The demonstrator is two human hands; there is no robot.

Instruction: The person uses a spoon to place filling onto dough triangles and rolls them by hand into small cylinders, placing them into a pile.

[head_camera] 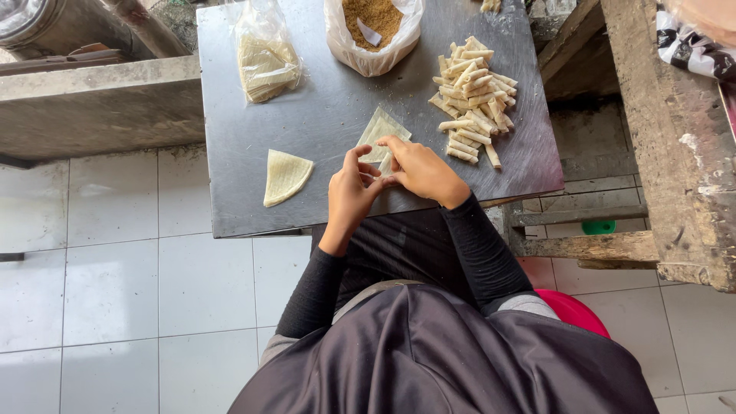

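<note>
Seen from above, a seated person in dark sleeves works at a grey metal tabletop (pixel 253 192) in the upper middle of the frame. Both hands meet at the tabletop's near edge: the left hand (pixel 351 192) curls with fingers bent inward, and the right hand (pixel 420 170) lies just beside it, fingers closed down on a pale wrapper sheet (pixel 381 130). The sheet lies directly beyond the fingertips, its pointed end aimed toward the top of the frame, its near end tucked under the right hand; whether the left hand actually pinches the sheet cannot be told. The right hand is the nearer of the two to it. To the right of the hands sits a heap of finished rolled sticks (pixel 474 96), most lying roughly crosswise. A spare quarter-round wrapper (pixel 285 176) rests to the left, apart from the hands. At the far edge stand a clear bag of stacked wrappers (pixel 264 61) and an open bag of brown crumbly filling (pixel 373 27). White floor tiles (pixel 115 291) fill the lower left.
</note>
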